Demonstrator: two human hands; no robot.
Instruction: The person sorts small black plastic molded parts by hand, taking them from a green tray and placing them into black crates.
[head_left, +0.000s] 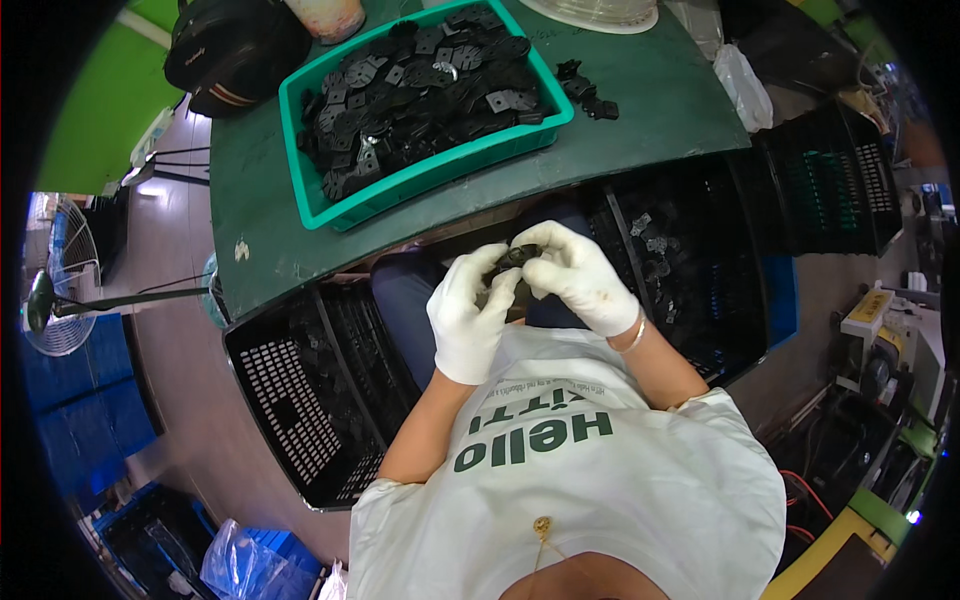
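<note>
Head view, left hand point(472, 305) and right hand point(582, 277) pinching a dark part point(517, 257), teal bin point(450, 172) beyond, black crates point(290, 400) flanking.

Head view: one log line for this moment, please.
left hand: holding dark part; right hand: holding same part; green tray: on table, heaped with black pieces

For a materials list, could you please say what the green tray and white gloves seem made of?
Green tray: probably smooth moulded plastic, from its even colour and thick rim. White gloves: likely matte fabric, given their soft creases; fibre unclear.
</note>
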